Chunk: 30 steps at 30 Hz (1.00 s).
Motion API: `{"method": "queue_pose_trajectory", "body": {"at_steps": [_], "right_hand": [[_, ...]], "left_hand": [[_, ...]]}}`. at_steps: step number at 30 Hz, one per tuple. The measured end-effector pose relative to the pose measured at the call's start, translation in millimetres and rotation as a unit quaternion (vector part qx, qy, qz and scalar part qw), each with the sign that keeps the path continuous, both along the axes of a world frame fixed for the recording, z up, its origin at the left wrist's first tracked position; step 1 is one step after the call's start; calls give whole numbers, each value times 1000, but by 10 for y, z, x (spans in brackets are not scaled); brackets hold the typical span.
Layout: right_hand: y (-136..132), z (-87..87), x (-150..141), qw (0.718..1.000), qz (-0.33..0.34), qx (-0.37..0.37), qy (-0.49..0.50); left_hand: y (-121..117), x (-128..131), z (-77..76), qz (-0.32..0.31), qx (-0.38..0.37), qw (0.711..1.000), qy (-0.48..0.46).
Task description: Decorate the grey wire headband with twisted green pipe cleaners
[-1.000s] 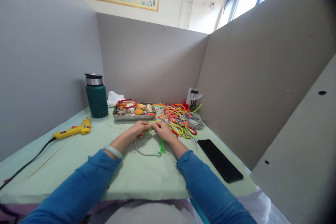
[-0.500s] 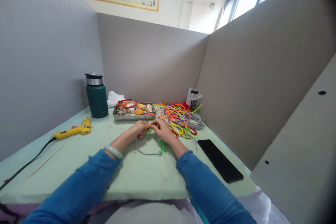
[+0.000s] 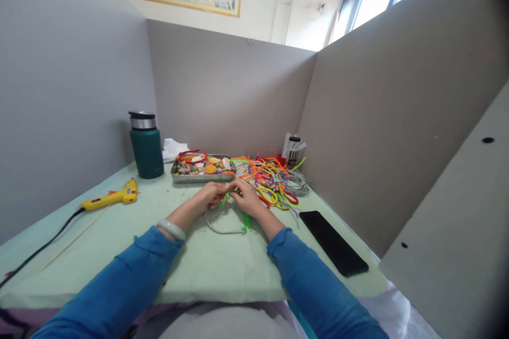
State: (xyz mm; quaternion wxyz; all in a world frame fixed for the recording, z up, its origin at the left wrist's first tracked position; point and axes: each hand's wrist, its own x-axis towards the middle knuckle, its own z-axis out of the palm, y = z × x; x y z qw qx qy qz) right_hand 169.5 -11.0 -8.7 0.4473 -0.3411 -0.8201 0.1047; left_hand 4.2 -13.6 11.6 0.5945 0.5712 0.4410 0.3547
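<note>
My left hand (image 3: 213,194) and my right hand (image 3: 244,196) meet above the table, fingertips pinched close together. Between them is a green pipe cleaner (image 3: 225,198), with a short end pointing down. A thin grey cord (image 3: 222,232) curves below the hands in a loop. More green pipe cleaner (image 3: 246,221) is wound on the cord's right side, under my right wrist. My fingers partly hide where the green piece meets the cord.
Behind the hands stand a metal tray (image 3: 186,179) of shells and a heap of coloured pipe cleaners (image 3: 270,175) beside a grey cord coil (image 3: 296,184). A yellow glue gun (image 3: 111,198), wooden stick (image 3: 75,238) and green bottle (image 3: 147,148) are left; a black phone (image 3: 334,243) lies right.
The fingers of my right hand have shifted slightly, and more of the green pipe cleaner shows between the hands. The loop of cord stays in nearly the same place.
</note>
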Motion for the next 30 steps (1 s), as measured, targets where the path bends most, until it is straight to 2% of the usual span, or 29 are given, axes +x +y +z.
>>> {"method": "queue_pose_trajectory", "body": {"at_steps": [7,17,30], "right_hand": [[39,-23,10,1000,31,-5,1],[27,-21,3,999,38,5,-3],[-19,-8,3,999,21,30,-30]], "left_hand": [[-11,7,12,8,-9,1000,1],[87,-43,-93,-22,10,1000,-5],[-36,4,31,-14,5,1000,11]]}}
